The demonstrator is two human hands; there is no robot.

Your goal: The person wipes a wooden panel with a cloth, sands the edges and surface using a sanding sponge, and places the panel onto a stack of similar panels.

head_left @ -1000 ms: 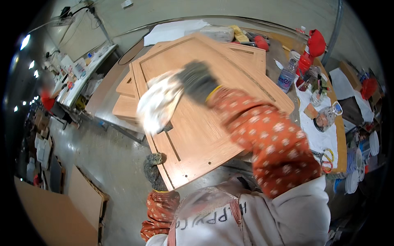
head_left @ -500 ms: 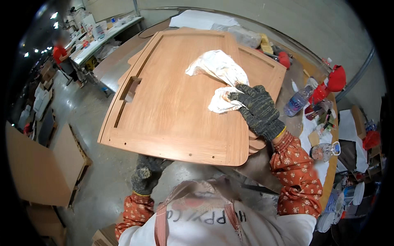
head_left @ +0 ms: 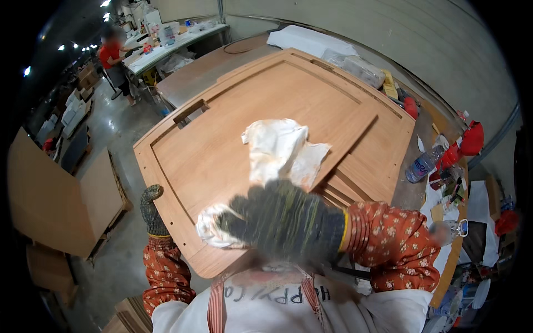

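A broad wooden panel [head_left: 211,139] filled the middle of the frame, lying face up and turned askew on top of a lower panel [head_left: 383,141], which showed along the right and upper right. Its near corner reached down toward the person's apron [head_left: 261,297], with floor [head_left: 125,166] visible beyond its left edge, so that side probably stuck out past whatever carried it.

That would explain the left hand [head_left: 153,210], at the lower left of the frame: its fingers were hooked over the panel's left edge, a hold that likely kept the panel from sliding or turning. The right hand [head_left: 283,222], blurred at lower centre, had its fingers closed on a white cloth [head_left: 277,150]. Part of the cloth was bunched under the thumb side, near the panel's bottom edge, while the rest trailed loosely upward across the flat face; bunching perhaps gave the palm a pad to press with. The far fingertips were hidden, so how tightly they gripped could not be told.

On the table [head_left: 211,75], a plastic bottle [head_left: 425,165] and a red bottle [head_left: 448,158] stood or lay at the right, apart from the wood, presumably to leave the arms room yet remain reachable.
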